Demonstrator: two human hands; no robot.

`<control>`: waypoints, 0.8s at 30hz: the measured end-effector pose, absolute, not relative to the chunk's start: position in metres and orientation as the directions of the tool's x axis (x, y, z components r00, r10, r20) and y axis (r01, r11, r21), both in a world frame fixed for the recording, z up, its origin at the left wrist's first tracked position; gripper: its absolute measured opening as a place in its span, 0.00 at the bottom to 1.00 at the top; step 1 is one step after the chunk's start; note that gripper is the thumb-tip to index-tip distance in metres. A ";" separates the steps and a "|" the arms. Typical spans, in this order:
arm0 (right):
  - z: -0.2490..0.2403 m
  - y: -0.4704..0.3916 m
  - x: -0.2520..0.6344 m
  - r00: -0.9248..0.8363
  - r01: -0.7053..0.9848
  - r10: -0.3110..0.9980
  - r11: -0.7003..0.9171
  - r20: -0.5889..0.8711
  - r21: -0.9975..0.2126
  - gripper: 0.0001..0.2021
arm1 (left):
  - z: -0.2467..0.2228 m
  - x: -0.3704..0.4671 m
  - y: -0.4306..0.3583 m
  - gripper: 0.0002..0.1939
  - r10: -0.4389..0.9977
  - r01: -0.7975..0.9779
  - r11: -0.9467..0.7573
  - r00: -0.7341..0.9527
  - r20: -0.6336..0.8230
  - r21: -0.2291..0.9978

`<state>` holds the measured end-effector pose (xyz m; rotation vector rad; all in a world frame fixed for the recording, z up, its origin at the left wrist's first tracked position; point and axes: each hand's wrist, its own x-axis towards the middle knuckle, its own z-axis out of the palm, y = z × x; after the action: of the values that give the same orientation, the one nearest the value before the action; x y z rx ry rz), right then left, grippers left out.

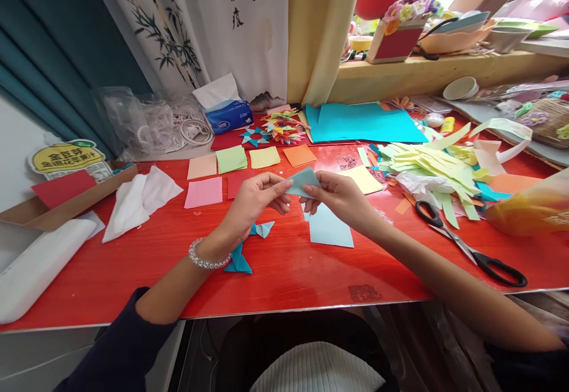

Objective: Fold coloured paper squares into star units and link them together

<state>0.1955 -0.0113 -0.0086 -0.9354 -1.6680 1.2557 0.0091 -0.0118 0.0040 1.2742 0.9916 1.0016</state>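
Observation:
Between my two hands, above the red table [284,285], is a small folded piece of light blue paper [303,182]. My left hand [263,195] pinches its left end between thumb and fingers. At its right end, my right hand [334,195] grips it the same way. Below my right hand lies a stack of light blue paper squares [331,227], partly covered by the hand. Folded blue paper pieces [240,260] lie beside my left wrist, partly hidden behind it.
Paper squares in pink [203,193], green [232,159] and orange [300,155] lie behind my hands. Black-handled scissors [462,241] rest at the right, near a heap of paper strips [427,169]. A tissue pack [228,116] stands at the back; white tissues [140,199] lie left.

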 end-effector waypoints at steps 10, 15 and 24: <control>-0.001 -0.012 0.198 -0.374 0.125 0.914 0.217 0.156 -0.968 0.14 | 0.000 0.010 -0.011 0.14 0.985 -0.064 0.000 0.171 0.011 0.998; 0.003 -0.013 0.198 -0.376 0.070 0.917 0.175 0.136 -0.982 0.14 | -0.001 0.012 -0.012 0.13 0.988 -0.098 -0.021 0.147 0.035 0.995; 0.007 -0.011 0.199 -0.364 -0.032 0.930 0.035 0.044 -0.999 0.14 | -0.004 0.014 -0.014 0.14 0.987 -0.103 -0.044 0.148 0.059 0.994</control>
<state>0.1985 -0.0108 0.0068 -0.9600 -1.4765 1.4580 0.0142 -0.0144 -0.0036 1.2407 0.9999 1.1797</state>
